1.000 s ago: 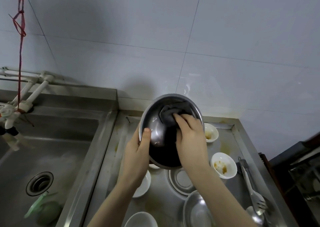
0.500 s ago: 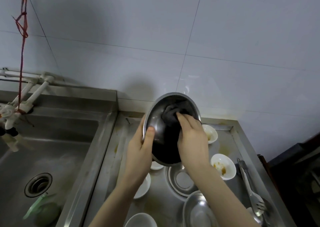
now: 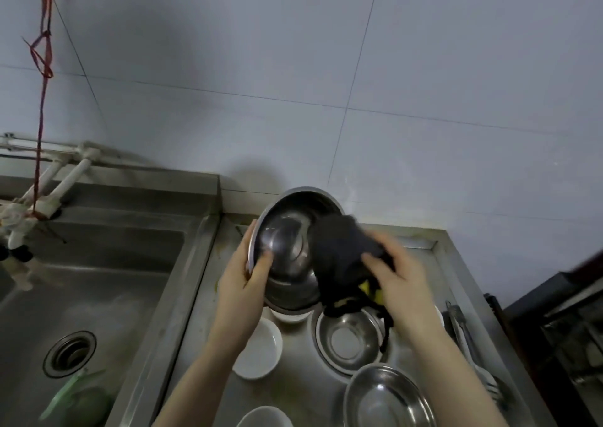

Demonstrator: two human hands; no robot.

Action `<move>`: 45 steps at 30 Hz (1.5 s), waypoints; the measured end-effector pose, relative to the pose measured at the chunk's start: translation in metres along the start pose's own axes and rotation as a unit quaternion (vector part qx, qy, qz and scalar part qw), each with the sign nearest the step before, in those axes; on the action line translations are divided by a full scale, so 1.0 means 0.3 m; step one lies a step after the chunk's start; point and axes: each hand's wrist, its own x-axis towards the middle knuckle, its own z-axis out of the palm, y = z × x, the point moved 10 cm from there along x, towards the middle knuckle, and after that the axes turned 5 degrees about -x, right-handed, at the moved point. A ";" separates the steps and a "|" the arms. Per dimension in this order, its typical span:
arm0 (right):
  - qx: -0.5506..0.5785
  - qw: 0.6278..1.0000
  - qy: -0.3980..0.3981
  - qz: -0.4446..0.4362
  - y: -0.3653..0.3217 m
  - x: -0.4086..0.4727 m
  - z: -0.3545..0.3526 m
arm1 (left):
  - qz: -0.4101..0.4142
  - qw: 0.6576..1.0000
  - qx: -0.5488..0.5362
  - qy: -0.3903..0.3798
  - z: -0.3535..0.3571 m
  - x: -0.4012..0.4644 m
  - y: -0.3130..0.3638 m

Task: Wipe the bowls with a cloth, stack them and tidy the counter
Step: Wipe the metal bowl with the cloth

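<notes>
My left hand point(image 3: 243, 280) grips the left rim of a large steel bowl point(image 3: 288, 244), held tilted above the counter with its inside facing me. My right hand point(image 3: 396, 278) holds a dark cloth point(image 3: 342, 257) with a yellow patch, bunched at the bowl's right edge and hanging down past it. Below on the counter point(image 3: 202, 296) sit a steel bowl point(image 3: 347, 341), a second steel bowl point(image 3: 386, 397) nearer me, and white bowls point(image 3: 261, 350) to the left.
A deep steel sink point(image 3: 81, 296) with a drain point(image 3: 70, 353) lies to the left, with white pipes and a red string above it. Metal tongs point(image 3: 463, 335) lie along the counter's right edge. A tiled wall stands right behind.
My right hand has pulled the cloth out of the bowl's inside to its right rim, so the cloth now hangs loose. The bowl has dropped slightly and turned more toward me.
</notes>
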 end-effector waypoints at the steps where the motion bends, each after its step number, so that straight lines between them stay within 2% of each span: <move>1: 0.033 0.997 0.063 0.023 0.026 -0.004 -0.054 | 0.008 0.999 0.031 0.003 -0.008 0.001 0.001; 2: 0.060 0.992 0.108 0.037 0.041 -0.010 -0.091 | 0.026 0.997 0.072 0.003 -0.009 0.000 0.012; 4: 0.129 0.981 0.138 0.043 0.029 -0.014 -0.104 | 0.072 0.985 0.155 -0.013 0.025 -0.009 0.044; 6: 0.189 0.973 0.123 0.057 0.014 -0.015 -0.053 | 0.111 0.975 0.187 -0.041 0.089 -0.024 0.065; 10: 0.304 0.938 0.067 0.150 0.020 -0.053 0.104 | 0.175 0.960 0.199 -0.087 0.213 -0.056 0.068; 12: 0.329 0.930 0.059 0.151 -0.005 -0.063 0.117 | 0.189 0.951 0.219 -0.110 0.234 -0.060 0.066; 15: 0.198 0.970 0.068 0.122 -0.039 -0.048 0.071 | 0.175 0.935 0.247 -0.187 0.255 -0.080 0.041; 18: 0.108 0.987 0.056 0.107 -0.027 -0.029 0.033 | 0.167 0.922 0.248 -0.246 0.244 -0.085 0.046; 20: 0.089 0.992 0.027 0.080 -0.029 -0.016 0.007 | 0.195 0.933 0.230 -0.197 0.185 -0.040 0.105; 22: 0.052 0.997 -0.042 0.049 -0.048 -0.007 0.014 | 0.225 0.933 0.235 -0.155 0.144 0.011 0.168; 25: 0.009 0.992 -0.127 0.005 -0.090 -0.002 0.054 | 0.258 0.882 0.334 -0.210 0.192 0.065 0.226; 27: 0.014 0.992 -0.124 -0.015 -0.105 0.011 0.042 | 0.205 0.861 0.401 -0.237 0.189 0.118 0.206; 29: 0.024 0.995 -0.093 -0.015 -0.110 0.028 0.008 | 0.139 0.871 0.402 -0.245 0.166 0.147 0.180; 31: 0.020 0.999 -0.038 -0.024 -0.112 0.045 -0.028 | 0.098 0.896 0.362 -0.238 0.151 0.140 0.152; 34: -0.020 0.993 0.108 -0.033 -0.124 0.032 -0.104 | 0.082 0.933 0.311 -0.162 0.105 0.122 0.145; 36: -0.041 0.984 0.166 -0.057 -0.143 -0.006 -0.117 | 0.061 0.952 0.272 -0.127 0.085 0.103 0.133; 38: -0.058 0.985 0.139 -0.083 -0.151 -0.044 -0.046 | 0.055 0.970 0.209 -0.111 0.102 0.080 0.131; 41: -0.116 0.977 0.070 -0.167 -0.179 -0.112 0.127 | 0.060 0.992 0.104 -0.037 0.109 0.052 0.154; 43: -0.144 0.956 0.072 -0.243 -0.212 -0.152 0.185 | 0.020 1.000 0.013 -0.020 0.110 0.036 0.134; 45: -0.164 0.945 0.078 -0.272 -0.232 -0.143 0.187 | -0.008 0.999 -0.047 -0.015 0.106 0.015 0.118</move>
